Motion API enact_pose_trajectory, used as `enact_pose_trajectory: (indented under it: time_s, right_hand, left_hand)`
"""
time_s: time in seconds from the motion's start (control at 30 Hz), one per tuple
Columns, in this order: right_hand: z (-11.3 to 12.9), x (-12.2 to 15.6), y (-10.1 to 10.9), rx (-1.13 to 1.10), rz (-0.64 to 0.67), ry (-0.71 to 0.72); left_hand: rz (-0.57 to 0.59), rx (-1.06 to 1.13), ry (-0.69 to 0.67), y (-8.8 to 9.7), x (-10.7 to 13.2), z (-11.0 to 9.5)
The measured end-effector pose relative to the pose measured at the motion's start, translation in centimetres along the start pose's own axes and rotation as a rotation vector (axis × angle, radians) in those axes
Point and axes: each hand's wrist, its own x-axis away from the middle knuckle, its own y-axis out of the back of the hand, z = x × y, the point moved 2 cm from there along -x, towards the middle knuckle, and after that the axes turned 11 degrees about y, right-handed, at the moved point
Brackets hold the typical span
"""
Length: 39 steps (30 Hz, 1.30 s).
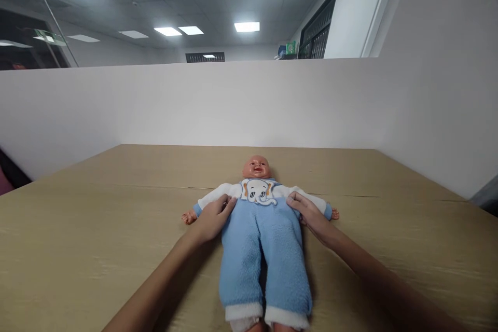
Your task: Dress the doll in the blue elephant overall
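Observation:
A baby doll (257, 167) lies on its back on the tabletop, head away from me and arms spread to both sides. It wears a fleecy blue and white outfit (243, 254) with an elephant patch (258, 192) on the chest. At the left side of the doll's waist, my left hand (213, 216) is closed on the cloth, thumb on top. My right hand (307, 212) pinches the outfit at the opposite side. Fingers of both hands are partly hidden beneath the doll's sides. White cuffs end the trouser legs, and the feet run out of the bottom edge.
The wood-coloured table (116, 228) has a seam running across it behind the doll's shoulders. A low white partition (233, 106) stands along its far edge, and a white wall (439, 93) rises on the right. Dark objects show at the far left and right edges.

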Motion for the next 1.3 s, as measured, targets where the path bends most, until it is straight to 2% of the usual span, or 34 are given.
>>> enact_pose_trajectory:
  time_s: [0.07, 0.17, 0.23, 0.33, 0.4, 0.5, 0.57, 0.67, 0.77, 0.87, 0.93, 1.0, 1.13, 1.3]
  right_hand:
    - [-0.5, 0.3, 0.0, 0.075, -0.02, 0.032]
    - [-0.3, 1.6, 0.6, 0.233, -0.046, 0.092]
    - [0.2, 2.7, 1.4, 0.35, -0.036, 0.148]
    - [0.6, 4.2, 3.0, 0.655, -0.035, 0.273]
    - [0.0, 4.7, 4.4, 0.862, -0.049, 0.33]
    - [-1.7, 4.6, 6.1, 0.973, -0.045, 0.348]
    - [-2.8, 4.2, 6.8, 0.975, -0.061, 0.335]
    - [-3.6, 3.9, 7.3, 0.962, -0.1, 0.323]
    - [-2.7, 3.9, 7.4, 0.969, -0.127, 0.341]
    - [-0.7, 4.2, 7.2, 0.987, -0.191, 0.345]
    - [0.9, 4.4, 6.7, 0.982, -0.227, 0.365]
    - [2.3, 4.7, 5.8, 0.923, -0.249, 0.409]
    - [3.7, 5.1, 4.4, 0.698, -0.265, 0.417]
    - [2.3, 5.0, 4.4, 0.378, -0.338, 0.317]
  left_hand:
    - [0.039, 0.091, -0.003, 0.1, 0.0, 0.1]
    - [0.015, 0.168, -0.026, 0.1, -0.1, 0.3]
    - [-0.034, 0.151, -0.038, -0.1, -0.1, 0.4]
    - [-0.134, 0.038, -0.047, -0.5, -0.2, 0.5]
    - [-0.217, -0.014, -0.071, -0.5, -0.4, 0.3]
    - [-0.334, 0.01, -0.121, -0.3, -0.5, -1.1]
    - [-0.356, 0.022, -0.184, -0.5, -0.4, -3.0]
    - [-0.276, -0.032, -0.334, -1.7, -0.4, -7.0]
    - [-0.18, -0.148, -0.432, -3.9, -1.4, -10.6]
    - [-0.038, -0.252, -0.499, -6.6, -3.6, -12.6]
    - [0.069, -0.294, -0.538, -8.2, -5.0, -13.2]
    - [0.116, -0.333, -0.556, -9.3, -5.8, -13.5]
    - [0.072, -0.371, -0.546, -9.8, -5.7, -13.3]
    - [0.022, -0.278, -0.549, -9.5, -4.9, -12.6]
